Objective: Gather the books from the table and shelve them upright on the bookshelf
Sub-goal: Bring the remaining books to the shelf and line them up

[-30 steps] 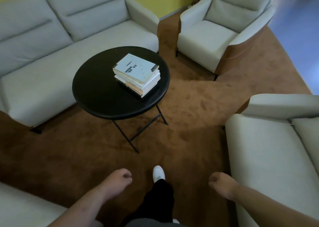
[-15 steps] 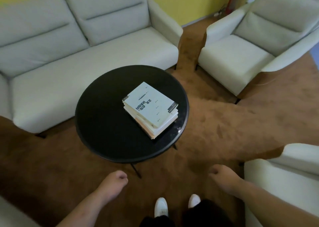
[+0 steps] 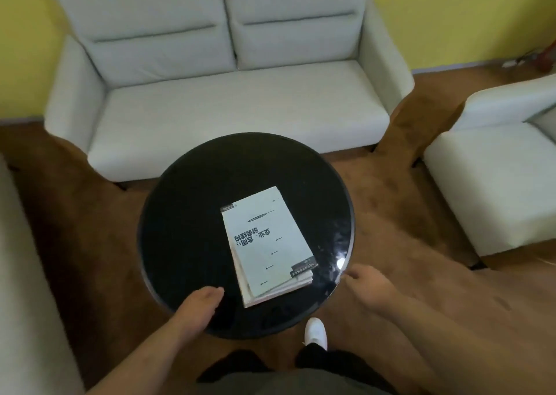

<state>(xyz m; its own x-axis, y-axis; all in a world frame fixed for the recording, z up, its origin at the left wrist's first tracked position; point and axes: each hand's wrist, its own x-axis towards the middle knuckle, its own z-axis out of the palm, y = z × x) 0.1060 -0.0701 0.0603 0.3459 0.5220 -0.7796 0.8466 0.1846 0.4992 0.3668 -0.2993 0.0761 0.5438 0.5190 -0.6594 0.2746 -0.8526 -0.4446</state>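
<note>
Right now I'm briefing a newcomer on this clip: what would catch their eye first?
A stack of pale books lies flat on the round black table, right of its middle. The left hand and right hand hover at its near edge, neither touching the books. A pale sofa stands behind, against a yellow wall.

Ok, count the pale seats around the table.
3: pale grey two-seat sofa beyond the round black table, cream armchair at right, pale seat edge far left; others may be hidden.
</note>
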